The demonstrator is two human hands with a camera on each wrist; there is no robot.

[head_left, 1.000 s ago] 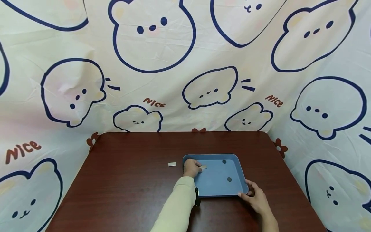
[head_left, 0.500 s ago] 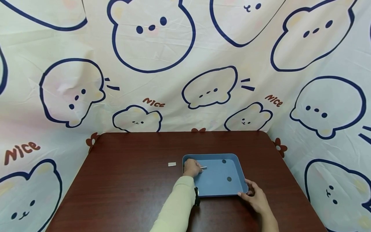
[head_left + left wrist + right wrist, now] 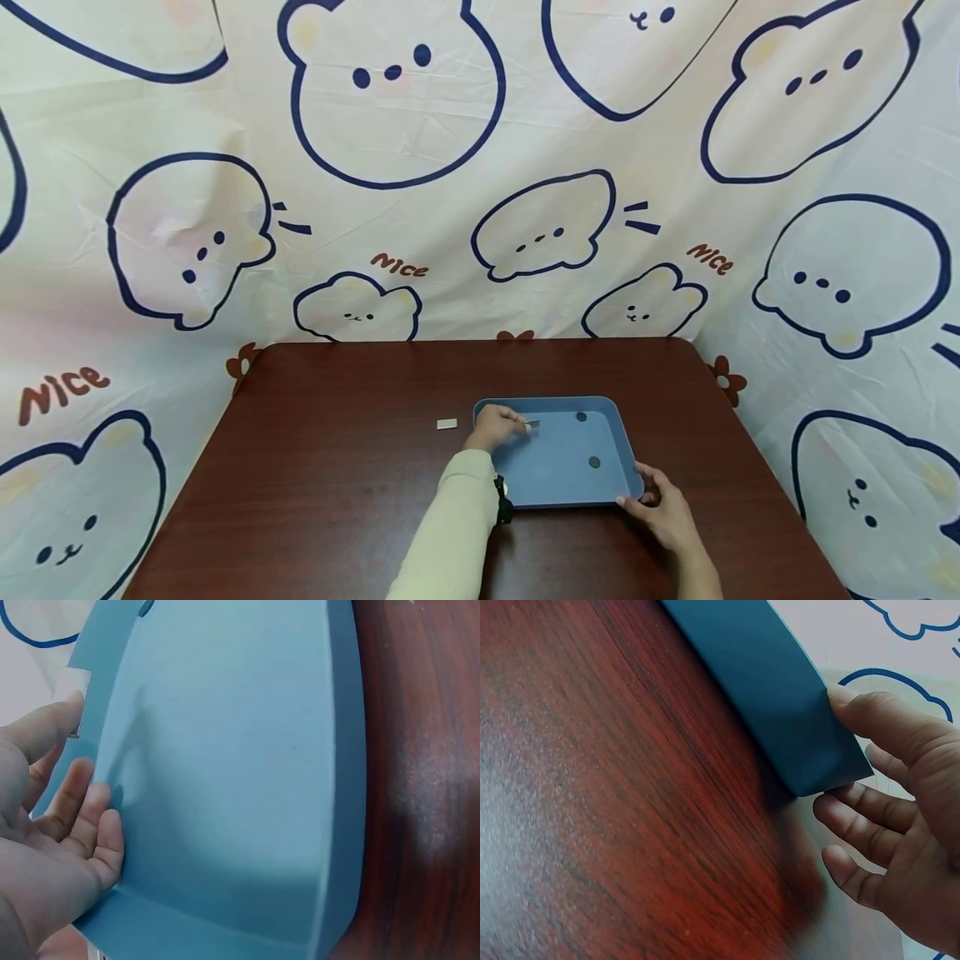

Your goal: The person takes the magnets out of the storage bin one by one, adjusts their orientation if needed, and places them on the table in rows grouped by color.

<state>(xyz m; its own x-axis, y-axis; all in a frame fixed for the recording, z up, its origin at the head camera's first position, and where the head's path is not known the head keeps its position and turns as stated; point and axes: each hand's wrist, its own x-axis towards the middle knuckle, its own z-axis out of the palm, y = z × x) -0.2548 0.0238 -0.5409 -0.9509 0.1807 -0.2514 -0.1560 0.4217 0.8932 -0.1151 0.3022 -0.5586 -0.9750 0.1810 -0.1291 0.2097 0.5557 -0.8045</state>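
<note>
Over the left part of a blue rectangular tray [image 3: 555, 479], my left hand [image 3: 491, 427] pinches a small flat white rectangular piece [image 3: 73, 681] between thumb and finger. The other fingers of that hand [image 3: 56, 847] are loosely bent by the tray wall. My right hand [image 3: 666, 512] grips the tray's near right corner. In the right wrist view, the thumb of this hand [image 3: 907, 802] presses the rim of the tray wall [image 3: 780, 697], with fingers at the outer side. Two dark round discs lie in the tray, one towards the back [image 3: 581, 417] and one nearer [image 3: 594, 462].
Another small white rectangular piece [image 3: 447, 423] lies on the brown wooden table [image 3: 337, 467], left of the tray. A cloth printed with cartoon bears [image 3: 420, 217] hangs behind the table and along its sides.
My left hand has lifted the white piece from the tray floor and shifted slightly left and back. The piece first tilted on edge. My right hand stays at the corner.
</note>
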